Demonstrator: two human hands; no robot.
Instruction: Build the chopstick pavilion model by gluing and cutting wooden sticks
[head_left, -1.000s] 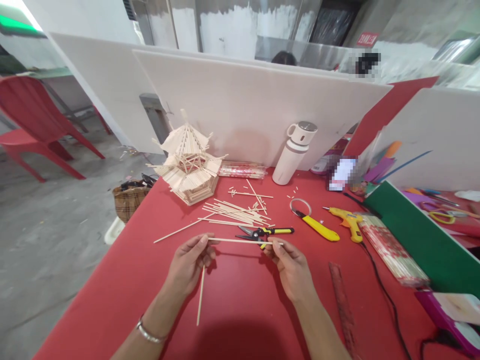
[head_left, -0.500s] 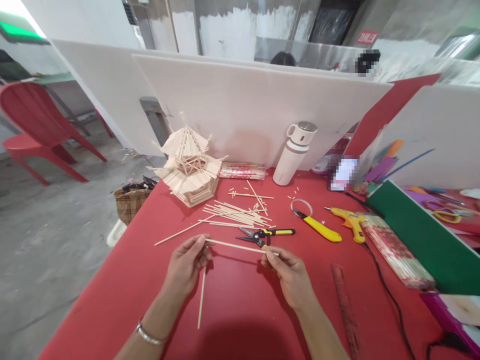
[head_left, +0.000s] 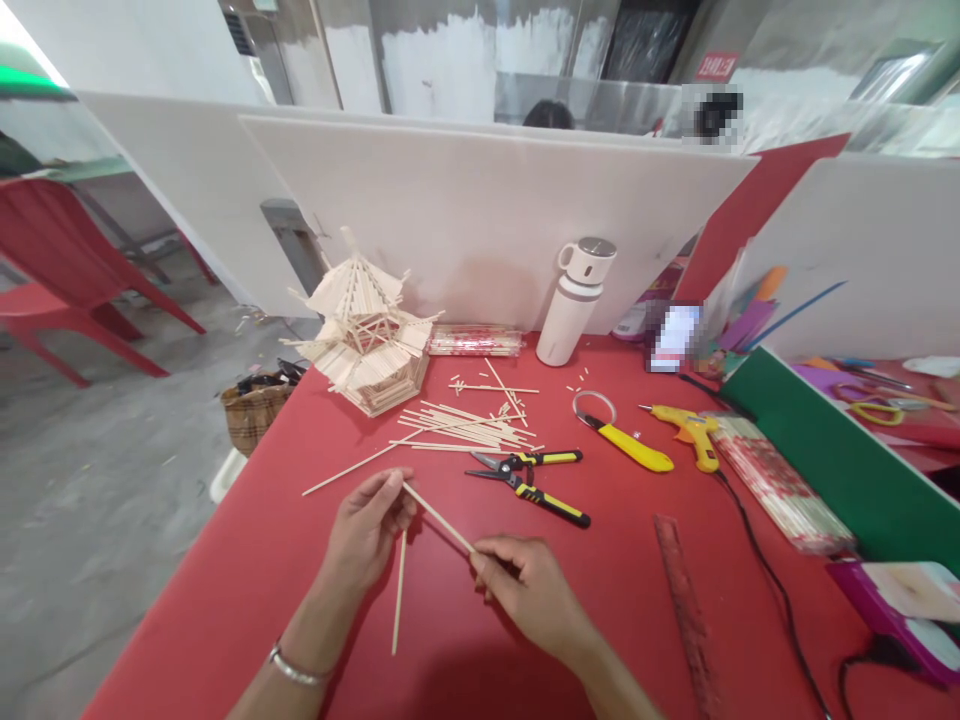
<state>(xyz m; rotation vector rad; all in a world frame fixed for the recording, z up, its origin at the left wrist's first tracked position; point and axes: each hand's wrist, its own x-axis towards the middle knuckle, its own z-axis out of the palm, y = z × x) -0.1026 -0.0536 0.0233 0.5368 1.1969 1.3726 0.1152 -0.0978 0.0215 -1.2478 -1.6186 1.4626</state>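
Note:
Over the red table [head_left: 247,560], my left hand [head_left: 367,530] pinches the far end of a thin wooden stick [head_left: 439,517], and a second stick [head_left: 398,592] hangs down from the same hand onto the table. My right hand [head_left: 525,590] is closed around the near end of the first stick, which slants from upper left to lower right. Just beyond my hands lie yellow-handled snips [head_left: 529,478] and a loose pile of sticks [head_left: 465,425]. A model pavilion built of sticks [head_left: 364,330] stands at the table's far left.
A yellow-handled cutter [head_left: 622,440], a yellow glue gun [head_left: 686,425] with its black cord, a packet of sticks [head_left: 772,485] and a red ruler [head_left: 686,610] lie to the right. A white flask [head_left: 574,300] stands by the white partition [head_left: 480,210]. A basket [head_left: 251,410] sits beyond the left edge.
My right hand has slid left and toward me along the stick, which now slants instead of lying level. The snips are no longer hidden behind it. My left hand has barely moved.

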